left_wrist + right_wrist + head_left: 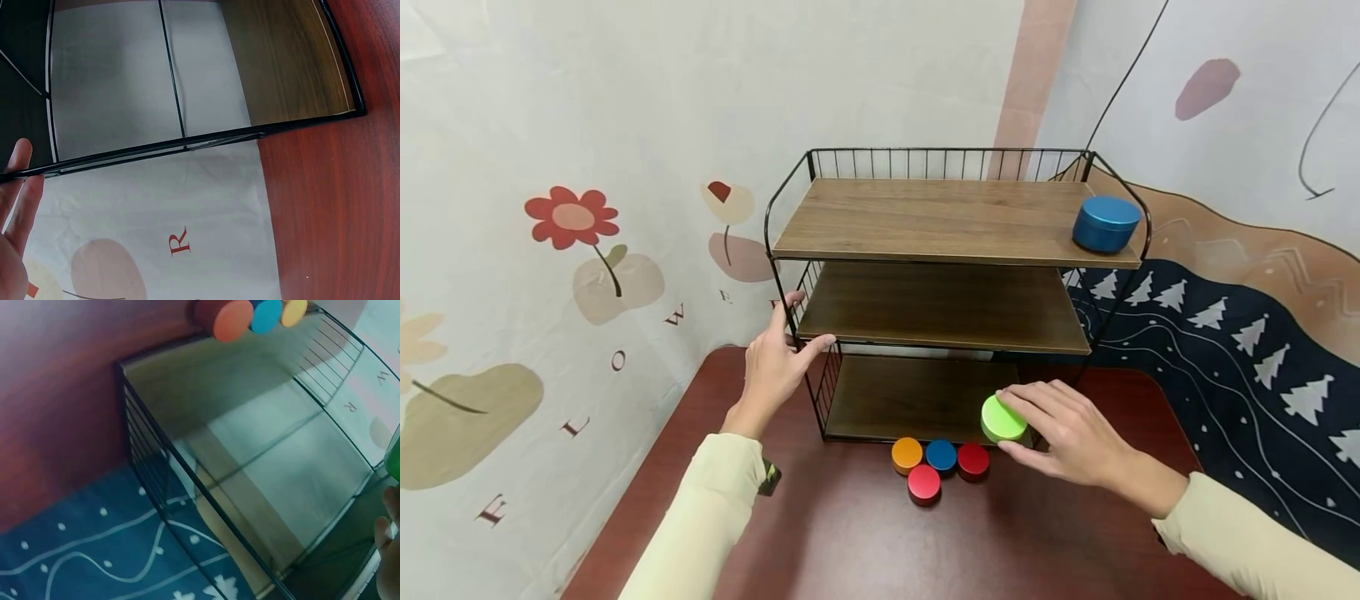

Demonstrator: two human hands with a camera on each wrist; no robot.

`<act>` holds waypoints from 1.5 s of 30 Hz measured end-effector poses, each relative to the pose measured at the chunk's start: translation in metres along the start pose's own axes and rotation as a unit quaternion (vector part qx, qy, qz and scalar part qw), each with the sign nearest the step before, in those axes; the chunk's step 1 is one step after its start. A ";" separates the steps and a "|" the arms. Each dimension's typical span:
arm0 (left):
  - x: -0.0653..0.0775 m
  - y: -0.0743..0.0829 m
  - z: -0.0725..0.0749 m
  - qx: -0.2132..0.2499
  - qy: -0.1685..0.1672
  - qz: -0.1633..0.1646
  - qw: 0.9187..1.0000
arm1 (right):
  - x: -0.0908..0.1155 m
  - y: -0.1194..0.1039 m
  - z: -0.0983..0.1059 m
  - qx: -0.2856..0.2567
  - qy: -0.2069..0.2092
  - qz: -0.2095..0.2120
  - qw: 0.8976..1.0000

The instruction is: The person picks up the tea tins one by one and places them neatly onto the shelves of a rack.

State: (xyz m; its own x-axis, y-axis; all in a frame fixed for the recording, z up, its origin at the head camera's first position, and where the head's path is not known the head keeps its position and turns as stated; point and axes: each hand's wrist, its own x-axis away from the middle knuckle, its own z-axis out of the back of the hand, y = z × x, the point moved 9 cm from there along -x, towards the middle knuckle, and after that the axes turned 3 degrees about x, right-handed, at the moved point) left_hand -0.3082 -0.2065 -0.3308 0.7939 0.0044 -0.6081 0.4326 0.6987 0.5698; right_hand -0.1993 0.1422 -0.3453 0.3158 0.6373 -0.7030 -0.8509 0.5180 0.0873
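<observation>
By rack edge (865, 439) — green tin (1002, 419) (gripped), open-fronted shelves (940, 308)

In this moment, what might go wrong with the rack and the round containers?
The green container, pinched by the right hand, might slip. A careless move could bump the dark red container nearby. If the left hand jolts the rack it touches, the blue container near the right end of the top shelf might slide off.
</observation>
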 end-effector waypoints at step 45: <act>0.000 -0.001 -0.001 -0.004 -0.003 0.001 1.000 | -0.124 0.026 0.110 0.103 0.075 0.078 0.989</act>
State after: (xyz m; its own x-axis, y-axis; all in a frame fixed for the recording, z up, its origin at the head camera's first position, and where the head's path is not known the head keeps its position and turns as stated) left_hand -0.3085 -0.2066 -0.3319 0.7974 0.0027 -0.6035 0.4265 0.7050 0.5667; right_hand -0.2143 0.1394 -0.1777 0.1090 0.6345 -0.7652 -0.7754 0.5360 0.3340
